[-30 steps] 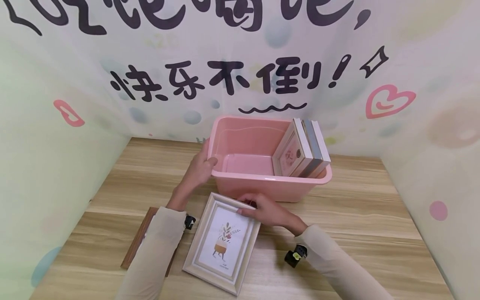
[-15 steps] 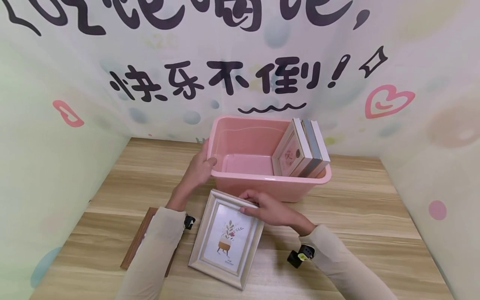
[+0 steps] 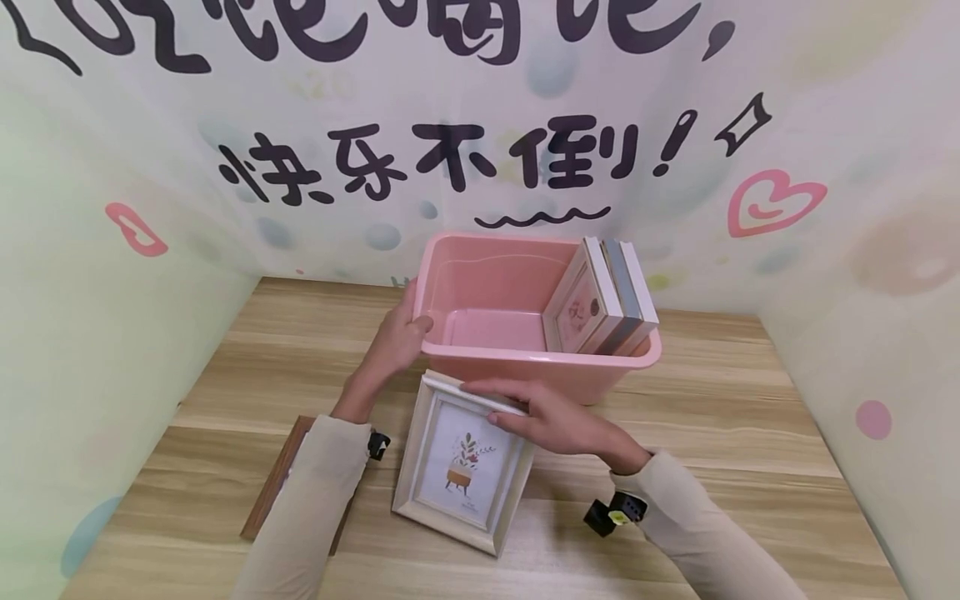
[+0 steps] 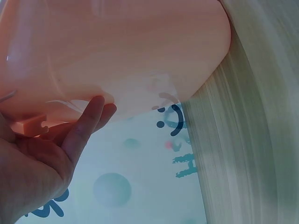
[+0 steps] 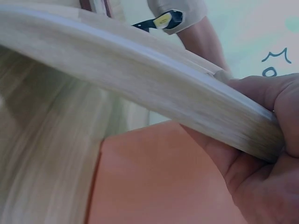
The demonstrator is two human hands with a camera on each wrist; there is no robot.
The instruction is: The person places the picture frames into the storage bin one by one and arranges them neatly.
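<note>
A pale wooden picture frame [image 3: 465, 467] with a potted-plant print tilts up in front of the pink bin [image 3: 495, 358]. My right hand [image 3: 551, 421] grips its top edge, thumb on the front and fingers behind; the right wrist view shows the frame's side edge [image 5: 140, 79] between thumb and fingers. My left hand [image 3: 401, 333] holds the bin's left rim, thumb over the top. In the left wrist view, fingers [image 4: 84, 130] reach under the rim against the bin's outer wall [image 4: 131, 56]. Several picture frames [image 3: 603, 296] stand upright at the bin's right end.
A brown wooden frame [image 3: 277, 483] lies on the table [image 3: 712, 400] at the left, partly hidden under my left forearm. A printed backdrop [image 3: 360, 233] rises right behind the bin, with side walls left and right.
My right hand has lifted the pale frame's top edge and moved it slightly up and to the right, tilting it more upright. The left hand and bin have stayed put.
</note>
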